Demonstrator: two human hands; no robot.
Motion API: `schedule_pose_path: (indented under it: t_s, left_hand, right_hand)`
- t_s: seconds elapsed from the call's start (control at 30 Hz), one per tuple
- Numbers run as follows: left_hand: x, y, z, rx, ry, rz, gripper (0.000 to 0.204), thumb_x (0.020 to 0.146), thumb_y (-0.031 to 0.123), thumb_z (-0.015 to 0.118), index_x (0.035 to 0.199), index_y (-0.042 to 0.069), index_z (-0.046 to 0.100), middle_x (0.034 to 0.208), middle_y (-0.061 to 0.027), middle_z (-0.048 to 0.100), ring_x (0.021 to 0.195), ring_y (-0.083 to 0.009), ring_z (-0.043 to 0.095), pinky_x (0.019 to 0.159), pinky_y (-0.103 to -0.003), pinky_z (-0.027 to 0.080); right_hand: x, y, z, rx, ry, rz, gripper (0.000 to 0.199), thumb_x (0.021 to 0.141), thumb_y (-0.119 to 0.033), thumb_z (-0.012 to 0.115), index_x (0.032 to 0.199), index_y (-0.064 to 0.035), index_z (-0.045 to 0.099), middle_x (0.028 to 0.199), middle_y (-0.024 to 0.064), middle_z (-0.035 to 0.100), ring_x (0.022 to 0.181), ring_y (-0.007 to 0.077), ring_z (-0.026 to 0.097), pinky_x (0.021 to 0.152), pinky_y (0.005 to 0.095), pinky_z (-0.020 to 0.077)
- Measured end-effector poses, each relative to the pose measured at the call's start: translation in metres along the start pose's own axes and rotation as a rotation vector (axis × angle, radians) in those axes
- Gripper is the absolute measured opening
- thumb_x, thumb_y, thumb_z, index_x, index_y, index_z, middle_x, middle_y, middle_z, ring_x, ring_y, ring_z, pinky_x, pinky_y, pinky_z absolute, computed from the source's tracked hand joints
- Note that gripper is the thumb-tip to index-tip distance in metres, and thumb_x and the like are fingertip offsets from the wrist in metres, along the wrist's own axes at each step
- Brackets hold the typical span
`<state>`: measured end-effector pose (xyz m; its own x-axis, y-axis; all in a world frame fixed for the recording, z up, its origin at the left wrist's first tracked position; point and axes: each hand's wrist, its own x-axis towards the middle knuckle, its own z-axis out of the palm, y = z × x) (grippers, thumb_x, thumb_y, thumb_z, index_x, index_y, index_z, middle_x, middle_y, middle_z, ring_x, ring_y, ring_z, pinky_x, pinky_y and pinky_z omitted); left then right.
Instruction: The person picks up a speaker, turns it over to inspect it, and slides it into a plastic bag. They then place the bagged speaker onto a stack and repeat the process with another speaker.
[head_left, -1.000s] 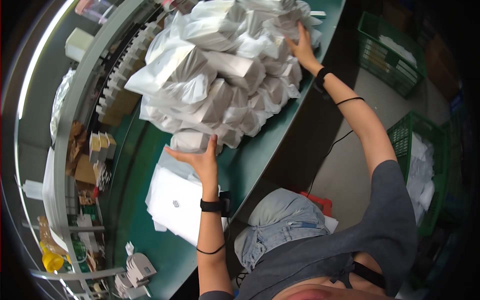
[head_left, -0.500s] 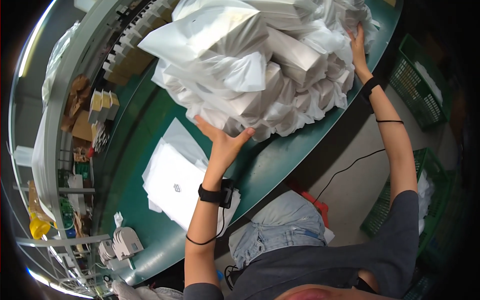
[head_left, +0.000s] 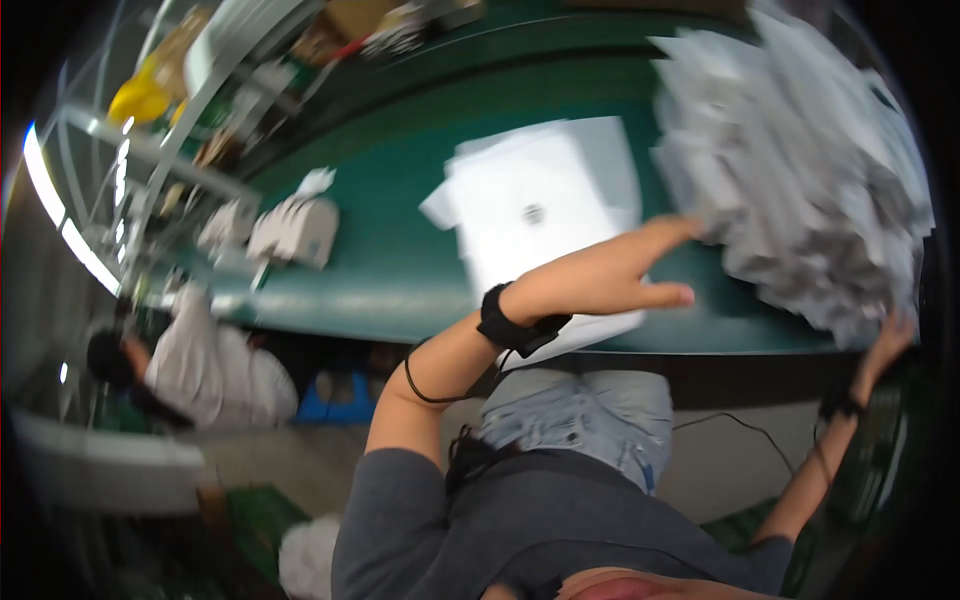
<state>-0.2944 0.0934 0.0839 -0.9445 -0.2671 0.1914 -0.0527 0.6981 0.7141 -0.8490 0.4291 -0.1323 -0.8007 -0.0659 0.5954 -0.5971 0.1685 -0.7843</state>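
A heap of white packages in thin plastic bags (head_left: 790, 170) stands at the right of the green work table (head_left: 390, 285), its outlines smeared by motion. My left hand (head_left: 610, 275) is open beside the heap, thumb and fingers apart, with the fingertips near its left side; whether they touch it is unclear. At the heap's near right corner, my right hand (head_left: 885, 345) rests against the bags with its blurred fingers stretched out. White flat bags or sheets (head_left: 530, 200) lie in a loose stack on the table, partly behind my left hand and wrist.
Grey-white devices (head_left: 295, 232) stand on the table at the left. Beyond them is a metal frame with a yellow object (head_left: 140, 100). Another person in a pale top (head_left: 215, 365) is at the left. A black cable (head_left: 745, 425) runs over the floor on the right.
The view has swung toward the left end of the table, so the heap now appears at the right. My left hand has come off the heap's near side; my right hand remains at the heap.
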Motion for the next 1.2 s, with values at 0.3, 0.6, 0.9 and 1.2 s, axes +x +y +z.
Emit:
schedule_pose_path:
  t_s: [0.3, 0.6, 0.9, 1.2]
  left_hand:
    - [-0.186, -0.138, -0.176, 0.612, 0.498, -0.346, 0.043, 0.082, 0.004, 0.05, 0.124, 0.003, 0.043, 0.123, -0.0162, 0.049, 0.114, -0.0261, 0.048, 0.093, -0.033, 0.038]
    - [-0.29, -0.254, -0.234, 1.657, 0.726, -0.847, 0.063, 0.076, 0.014, 0.062, 0.132, 0.01, 0.034, 0.126, -0.0197, 0.042, 0.113, -0.0394, 0.041, 0.096, -0.042, 0.032]
    - [-0.253, -0.167, -0.18, 0.922, 0.838, -0.593, 0.069, 0.076, 0.002, 0.061, 0.136, 0.012, 0.028, 0.124, -0.0148, 0.045, 0.105, -0.0309, 0.048, 0.094, -0.04, 0.035]
    - [-0.14, -0.056, -0.024, -0.786, 0.87, -0.122, 0.085, 0.08, 0.005, 0.061, 0.141, 0.011, 0.001, 0.137, -0.014, 0.025, 0.124, -0.0216, 0.03, 0.102, -0.035, 0.026]
  right_hand:
    - [-0.148, -0.238, -0.012, 0.072, -0.037, 0.055, 0.039, 0.094, -0.018, 0.042, 0.124, 0.0056, 0.039, 0.125, 0.0177, 0.045, 0.115, 0.0275, 0.046, 0.095, 0.0359, 0.0419]
    - [-0.181, -0.337, 0.02, 0.432, -0.291, 0.213, 0.037, 0.092, -0.018, 0.042, 0.122, 0.0043, 0.041, 0.12, 0.0173, 0.049, 0.103, 0.0246, 0.052, 0.087, 0.0366, 0.0437]
    - [-0.283, -0.458, 0.154, 0.891, -1.367, 0.424, 0.054, 0.081, -0.026, 0.061, 0.121, 0.0029, 0.04, 0.115, 0.0203, 0.049, 0.098, 0.0251, 0.055, 0.081, 0.0348, 0.045]
    - [-0.355, -0.496, 0.207, 1.222, -1.091, 0.801, 0.079, 0.074, -0.026, 0.072, 0.132, 0.0025, 0.028, 0.123, 0.0167, 0.045, 0.116, 0.0247, 0.045, 0.098, 0.0362, 0.034]
